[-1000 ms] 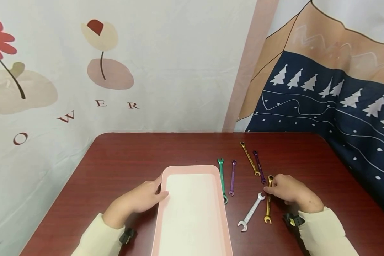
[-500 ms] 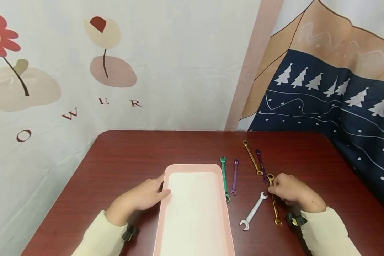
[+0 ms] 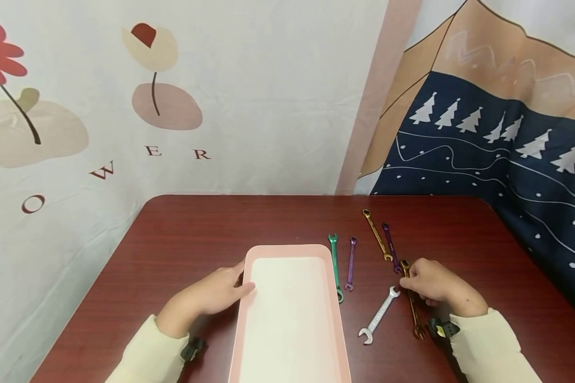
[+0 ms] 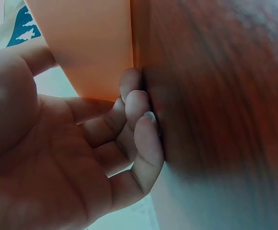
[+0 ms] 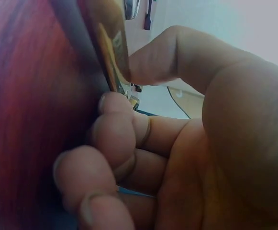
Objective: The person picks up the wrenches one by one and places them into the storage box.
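My left hand (image 3: pixel 210 296) holds the left side of a pink-rimmed tray (image 3: pixel 287 251), thumb over the rim. In the left wrist view its other fingers curl against the outside of the tray wall (image 4: pixel 91 43), close to the table. My right hand (image 3: pixel 440 283) pinches a gold combination wrench (image 3: pixel 413 309) near its ring end. The right wrist view shows the thumb on one side of this wrench (image 5: pixel 109 40) and a fingertip at its lower edge; it is tilted up on edge. To its left lies a silver open-end wrench (image 3: pixel 378 317).
Right of the tray lie a green wrench (image 3: pixel 335 266) and a small purple wrench (image 3: pixel 351 264). Farther back, another gold wrench (image 3: pixel 376 234) lies beside a dark purple one (image 3: pixel 391 248). Behind the dark red table (image 3: pixel 196 229) hangs a printed cloth (image 3: pixel 278 106).
The gold wrench in my right hand has swung its open end to the right and turned onto its edge. My left hand stays on the tray.
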Tool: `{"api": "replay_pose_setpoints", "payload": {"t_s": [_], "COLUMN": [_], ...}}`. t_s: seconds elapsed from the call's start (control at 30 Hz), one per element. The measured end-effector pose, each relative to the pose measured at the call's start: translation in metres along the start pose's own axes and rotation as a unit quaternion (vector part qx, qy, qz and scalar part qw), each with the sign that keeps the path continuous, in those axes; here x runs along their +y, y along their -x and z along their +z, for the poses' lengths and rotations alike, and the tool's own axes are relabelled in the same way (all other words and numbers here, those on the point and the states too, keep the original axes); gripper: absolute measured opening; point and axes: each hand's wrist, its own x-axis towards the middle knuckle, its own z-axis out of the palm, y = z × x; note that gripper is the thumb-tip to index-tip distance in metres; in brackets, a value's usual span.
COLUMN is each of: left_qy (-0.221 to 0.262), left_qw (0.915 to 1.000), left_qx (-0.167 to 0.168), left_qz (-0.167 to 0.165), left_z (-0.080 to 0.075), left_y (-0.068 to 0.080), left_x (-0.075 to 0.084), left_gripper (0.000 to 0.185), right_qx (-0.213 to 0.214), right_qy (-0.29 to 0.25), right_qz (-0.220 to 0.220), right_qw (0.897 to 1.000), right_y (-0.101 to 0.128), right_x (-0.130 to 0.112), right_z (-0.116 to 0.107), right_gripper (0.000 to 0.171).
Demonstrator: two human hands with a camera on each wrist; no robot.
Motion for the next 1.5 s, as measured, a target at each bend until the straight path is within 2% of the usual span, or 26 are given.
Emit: {"api": "replay_pose_setpoints", "payload": {"t_s": [0.17, 0.27, 0.4, 0.53, 0.97, 1.23, 1.33, 1.5], "left_qy": [0.007, 0.019, 0.035, 0.036, 0.026, 0.083, 0.088, 0.092], "left_qw": [1.0000, 0.9996, 0.9984, 0.9982, 0.9990, 0.9956, 0.9951, 0.9952], "left_qx": [0.000, -0.019, -0.044, -0.045, -0.035, -0.038, -0.035, -0.030], "left_qz": [0.000, 0.001, 0.011, 0.018, 0.010, -0.023, -0.026, -0.014], "left_z": [-0.0004, -0.0006, -0.0009, -0.0014, -0.0024, -0.0048, -0.0057, -0.0060], "left_y": [0.0000, 0.0000, -0.0003, -0.0003, -0.0004, 0.0007, 0.0010, 0.0006], "left_x": [0.0002, 0.0000, -0.0009, -0.0014, -0.0005, -0.0013, -0.0006, -0.0007], "left_gripper": [0.059, 0.047, 0.044, 0.047, 0.051, 0.083, 0.081, 0.078], "right_qx": [-0.001, -0.002, -0.002, -0.004, -0.005, -0.010, -0.013, 0.013], "right_qy": [-0.003, -0.003, -0.002, -0.002, 0.002, -0.005, -0.005, 0.001], "right_qz": [0.003, 0.004, 0.003, 0.008, 0.009, 0.007, 0.009, -0.024], "right_qw": [1.000, 1.000, 1.000, 1.000, 1.000, 1.000, 1.000, 1.000], "right_y": [0.0007, 0.0007, 0.0003, 0.0009, 0.0030, 0.0029, 0.0035, 0.0030], "right_x": [-0.0004, -0.0008, -0.0010, -0.0019, -0.0015, -0.0023, -0.0042, -0.0070], "right_z": [0.0005, 0.0005, 0.0001, -0.0008, -0.0040, -0.0047, -0.0056, -0.0083], "right_gripper": [0.029, 0.029, 0.029, 0.030, 0.029, 0.032, 0.032, 0.031]}}
